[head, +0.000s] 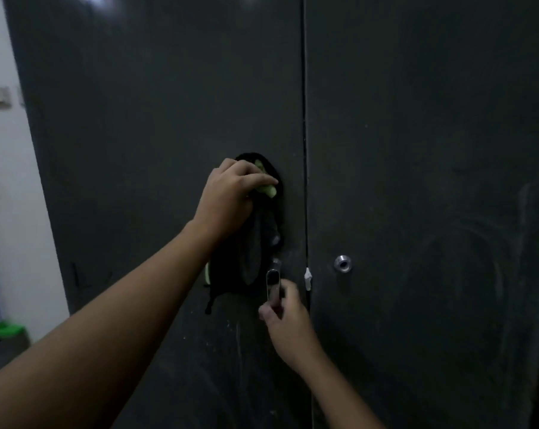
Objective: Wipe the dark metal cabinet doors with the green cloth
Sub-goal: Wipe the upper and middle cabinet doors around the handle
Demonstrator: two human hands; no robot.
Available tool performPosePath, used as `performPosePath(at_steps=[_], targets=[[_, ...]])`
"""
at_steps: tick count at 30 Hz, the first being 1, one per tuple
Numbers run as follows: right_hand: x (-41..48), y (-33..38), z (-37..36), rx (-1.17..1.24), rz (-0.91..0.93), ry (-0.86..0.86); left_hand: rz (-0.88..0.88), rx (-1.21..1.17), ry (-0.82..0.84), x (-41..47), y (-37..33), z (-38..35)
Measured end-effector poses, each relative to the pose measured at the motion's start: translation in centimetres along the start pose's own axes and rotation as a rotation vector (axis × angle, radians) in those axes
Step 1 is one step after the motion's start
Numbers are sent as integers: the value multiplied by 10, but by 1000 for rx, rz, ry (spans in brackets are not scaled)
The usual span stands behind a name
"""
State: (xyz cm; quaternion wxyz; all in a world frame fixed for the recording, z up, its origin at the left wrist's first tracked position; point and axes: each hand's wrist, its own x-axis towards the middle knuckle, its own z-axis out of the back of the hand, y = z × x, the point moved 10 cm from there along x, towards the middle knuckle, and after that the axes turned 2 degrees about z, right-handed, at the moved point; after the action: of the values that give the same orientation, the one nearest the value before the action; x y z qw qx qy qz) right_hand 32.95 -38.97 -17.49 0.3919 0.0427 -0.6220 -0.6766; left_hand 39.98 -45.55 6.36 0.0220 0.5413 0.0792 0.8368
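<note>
Two doors in view; we read the wipe as under way on the left door (138, 150). The left hand (231, 196) sits above and left of the handle (272, 286), fingers curled over the green cloth (266, 188) and pressing it to the panel. The right hand (285, 317) is just below the handle, thumb and fingers pinching its lower end. Risks we see: a tug on the handle swings the door out from under the cloth; the hanging part snags on the handle; only a small bunch sits under the fingers, so it may slip free. The cloth looks bunched at the top with a darker length hanging toward the handle, so its long axis is roughly vertical, free end down. It's too dim for us to trust its edges. The right door (416, 181), right of the handle, shows faint swirl marks.
</note>
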Motion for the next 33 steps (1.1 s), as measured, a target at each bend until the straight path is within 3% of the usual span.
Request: performPosePath(at_steps=[3, 5, 7, 9, 11, 16, 19, 24, 27, 30, 33], targets=[[0, 48, 42, 17, 154, -79, 160, -123, -87, 28, -1, 4], [2, 97, 72, -166, 312, -138, 209, -172, -119, 50, -11, 1], [16, 128, 89, -382, 354, -90, 249, -200, -113, 69, -26, -6], [36, 140, 103, -431, 336, -57, 315, -255, -76, 78, -42, -20], [53, 149, 119, -506, 386, -156, 364, -342, -28, 78, -59, -32], [71, 147, 138, -745, 460, -361, 270, -456, 117, 58, -70, -38], [69, 151, 134, -753, 567, -424, 248, -525, 255, 32, -67, -44], [57, 136, 102, -977, 856, -237, 365, -792, 522, -16, -56, -61], [43, 115, 111, -1120, 954, -239, 496, -936, 415, -37, -38, -46], [28, 89, 127, -1251, 1053, -155, 594, -650, 314, -63, -11, -27], [22, 90, 145, -1297, 1099, -146, 633, -337, 482, -97, -6, -43]])
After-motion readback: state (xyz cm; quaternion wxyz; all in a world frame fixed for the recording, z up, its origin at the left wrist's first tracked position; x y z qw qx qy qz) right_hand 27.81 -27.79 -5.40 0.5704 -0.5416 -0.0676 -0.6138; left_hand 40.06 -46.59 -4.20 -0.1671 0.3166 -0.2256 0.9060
